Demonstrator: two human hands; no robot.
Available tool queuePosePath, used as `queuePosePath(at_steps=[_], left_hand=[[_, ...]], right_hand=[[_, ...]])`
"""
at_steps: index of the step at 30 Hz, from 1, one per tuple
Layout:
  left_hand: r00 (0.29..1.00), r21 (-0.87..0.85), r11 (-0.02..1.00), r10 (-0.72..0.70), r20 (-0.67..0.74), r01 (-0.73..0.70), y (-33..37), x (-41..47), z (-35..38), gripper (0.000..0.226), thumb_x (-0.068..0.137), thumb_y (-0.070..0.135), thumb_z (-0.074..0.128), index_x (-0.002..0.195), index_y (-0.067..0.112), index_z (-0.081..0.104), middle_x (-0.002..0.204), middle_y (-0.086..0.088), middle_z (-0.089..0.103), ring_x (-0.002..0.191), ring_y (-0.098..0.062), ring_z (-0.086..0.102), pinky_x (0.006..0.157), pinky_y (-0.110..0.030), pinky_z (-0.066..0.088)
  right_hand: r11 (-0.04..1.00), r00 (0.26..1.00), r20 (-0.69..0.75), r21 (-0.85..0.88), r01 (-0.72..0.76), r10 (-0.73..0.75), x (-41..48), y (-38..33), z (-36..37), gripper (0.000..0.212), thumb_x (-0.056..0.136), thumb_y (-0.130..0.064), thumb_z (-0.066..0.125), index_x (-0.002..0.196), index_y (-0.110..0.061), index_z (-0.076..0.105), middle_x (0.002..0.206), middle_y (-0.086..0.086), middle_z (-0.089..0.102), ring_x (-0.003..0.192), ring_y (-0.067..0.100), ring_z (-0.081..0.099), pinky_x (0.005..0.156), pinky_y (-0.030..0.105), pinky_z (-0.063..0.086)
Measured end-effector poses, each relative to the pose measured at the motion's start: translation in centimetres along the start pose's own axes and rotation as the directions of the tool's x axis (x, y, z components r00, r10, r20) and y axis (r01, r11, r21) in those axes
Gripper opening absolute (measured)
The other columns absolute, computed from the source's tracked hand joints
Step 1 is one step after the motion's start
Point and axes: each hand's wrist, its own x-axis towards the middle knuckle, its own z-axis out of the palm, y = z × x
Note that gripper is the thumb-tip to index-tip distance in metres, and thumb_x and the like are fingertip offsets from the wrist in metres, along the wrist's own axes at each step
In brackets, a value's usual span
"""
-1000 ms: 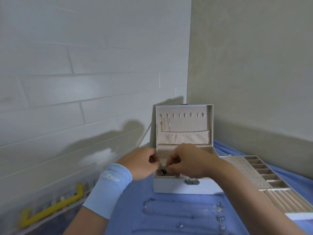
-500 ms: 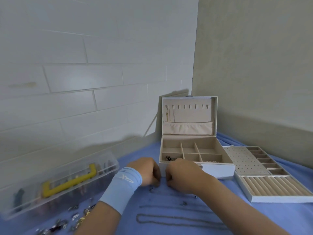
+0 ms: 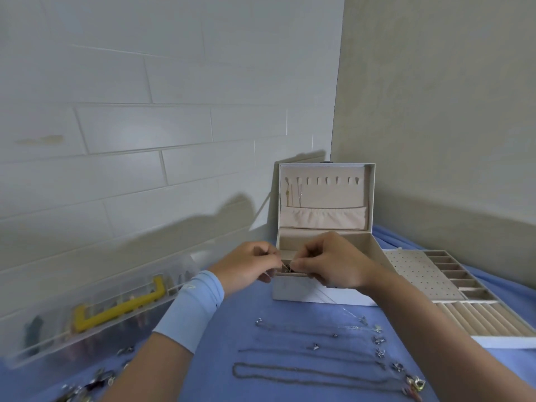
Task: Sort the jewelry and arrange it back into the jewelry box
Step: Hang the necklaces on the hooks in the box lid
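Head view: left hand (image 3: pixel 246 265) and right hand (image 3: pixel 333 262) meet over the front-left corner of the open jewelry box (image 3: pixel 293 291), each grip pinched on 1 small dark piece (image 3: pixel 286 268); its type is too small to tell. Step, as judged: seating it in that compartment. Next move likely calls for a clean release, then a pick from the chains (image 3: pixel 313 355) on the blue cloth (image 3: pixel 232 329); fine links tangle.

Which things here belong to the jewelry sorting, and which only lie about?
For the job: jewelry box; insert tray; chains laid in rows; loose pieces at lower left; small piece pinched by left hand and right hand over the box's front edge.

Just lying about: clear case with yellow handle, contents blurred; blue cloth.
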Motion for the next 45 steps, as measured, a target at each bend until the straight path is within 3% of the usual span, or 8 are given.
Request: queuePosePath(at_steps=[4, 10, 22, 27, 32, 36, 41, 45], left_hand=[[1.0, -0.354, 0.935, 0.027, 0.009, -0.022, 1.3, 0.0, 0.7, 0.027, 0.097, 0.001, 0.045, 0.072, 0.009, 0.052, 0.066, -0.012, 0.06, 0.065, -0.023, 0.057, 0.065, -0.031, 0.053], [0.999, -0.438, 0.898, 0.035, -0.005, -0.034, 2.6, 0.9, 0.7, 0.025, 0.1, 0.008, 0.049, 0.076, 0.013, 0.052, 0.056, -0.001, 0.04, 0.049, -0.017, 0.042, 0.053, -0.029, 0.044], [0.986, -0.557, 0.815, 0.153, -0.059, -0.16, 7.1, 4.6, -0.9, 0.022, 0.1, 0.014, 0.043, 0.079, 0.018, 0.05, 0.063, 0.001, 0.047, 0.056, -0.016, 0.039, 0.056, -0.026, 0.033], [0.989, -0.687, 0.718, 0.149, -0.01, -0.115, 8.4, 7.0, -2.2, 0.019, 0.097, 0.014, 0.043, 0.082, 0.018, 0.053, 0.086, -0.005, 0.061, 0.071, -0.023, 0.06, 0.066, -0.034, 0.05], [0.991, -0.803, 0.596, 0.108, 0.076, -0.003, 7.9, 9.3, -2.3, 0.017, 0.101, 0.017, 0.044, 0.087, 0.014, 0.054, 0.094, -0.014, 0.067, 0.08, -0.035, 0.069, 0.07, -0.043, 0.06], [0.997, -0.691, 0.72, -0.013, 0.078, 0.064, 7.1, 11.0, -2.2, 0.016, 0.101, 0.013, 0.043, 0.089, 0.012, 0.053, 0.088, -0.014, 0.067, 0.049, -0.018, 0.052, 0.039, -0.019, 0.035], [0.993, -0.193, 0.979, -0.05, 0.106, 0.07, 6.4, 12.8, -2.6, 0.029, 0.098, 0.029, 0.053, 0.114, 0.006, 0.063, 0.087, -0.003, 0.068, 0.047, -0.011, 0.03, 0.044, -0.022, 0.019], [0.998, 0.124, 0.991, 0.037, 0.055, -0.043, 6.2, 14.0, -3.1, 0.021, 0.093, 0.036, 0.06, 0.092, 0.024, 0.077, 0.065, 0.01, 0.059, 0.047, -0.009, 0.031, 0.048, -0.022, 0.023]], right_hand=[[0.983, 0.999, -0.011, 0.179, 0.044, -0.043, 0.1, -0.2, -0.9, 0.021, 0.099, -0.014, 0.062, 0.079, -0.008, 0.062, 0.065, 0.004, 0.058, 0.055, 0.016, 0.049, 0.055, 0.028, 0.042], [0.904, 0.998, -0.028, 0.422, 0.059, -0.052, 0.5, -0.6, -1.8, 0.024, 0.106, -0.013, 0.041, 0.088, -0.005, 0.054, 0.076, 0.01, 0.065, 0.069, 0.024, 0.059, 0.071, 0.036, 0.049], [0.898, 0.998, -0.012, 0.435, 0.064, -0.065, 2.2, -0.5, -5.2, 0.036, 0.104, -0.029, 0.051, 0.07, -0.016, 0.05, 0.058, -0.002, 0.023, 0.05, 0.015, 0.016, 0.046, 0.022, 0.017], [0.872, 0.995, -0.064, 0.48, 0.102, -0.081, 4.0, -1.4, -7.6, 0.036, 0.102, -0.029, 0.057, 0.069, -0.02, 0.068, 0.059, -0.002, 0.019, 0.049, 0.014, 0.016, 0.048, 0.023, 0.017], [0.774, 0.993, -0.12, 0.629, 0.07, 0.008, 6.5, -1.2, -9.7, 0.035, 0.104, -0.033, 0.051, 0.073, -0.017, 0.052, 0.064, 0.0, 0.026, 0.056, 0.016, 0.014, 0.046, 0.023, 0.017], [0.731, 0.986, -0.127, 0.682, 0.004, 0.112, 8.5, -0.6, -10.6, 0.043, 0.106, -0.039, 0.043, 0.067, -0.022, 0.039, 0.062, -0.003, 0.023, 0.049, 0.013, 0.016, 0.044, 0.024, 0.013], [0.765, 0.985, -0.14, 0.643, 0.011, 0.104, 10.1, 0.3, -11.5, 0.042, 0.104, -0.043, 0.047, 0.069, -0.021, 0.042, 0.064, -0.004, 0.016, 0.052, 0.013, 0.01, 0.049, 0.027, 0.008], [0.827, 0.98, -0.197, 0.557, 0.081, 0.036, 11.4, 1.6, -11.9, 0.029, 0.1, -0.032, 0.059, 0.075, -0.016, 0.054, 0.066, -0.001, 0.014, 0.054, 0.015, 0.01, 0.049, 0.028, 0.009]])
